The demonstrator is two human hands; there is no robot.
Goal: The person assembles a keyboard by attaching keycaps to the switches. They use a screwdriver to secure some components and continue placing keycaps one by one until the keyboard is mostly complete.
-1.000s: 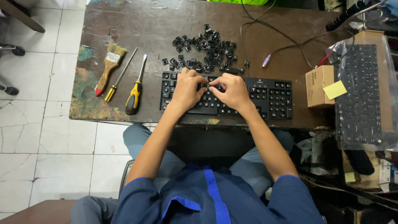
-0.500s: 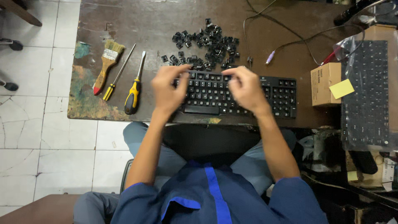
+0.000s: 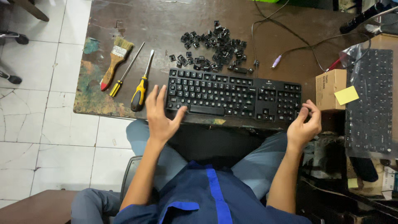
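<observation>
Two hands flank a black keyboard (image 3: 234,96) that lies along the desk's (image 3: 166,25) near edge — the left hand (image 3: 161,114) spread open at its left end, fingers splayed and holding nothing, the right hand (image 3: 304,124) loosely curled at the right end, thumb and fingers close together, though I cannot tell whether they pinch anything. Loose keycaps (image 3: 213,45) lie heaped just beyond the keyboard, with two screwdrivers (image 3: 141,85) and a brush (image 3: 114,62) to the left. Judging by this, the keyboard is being gripped by its ends — a firm hold at both ends seems called for.
</observation>
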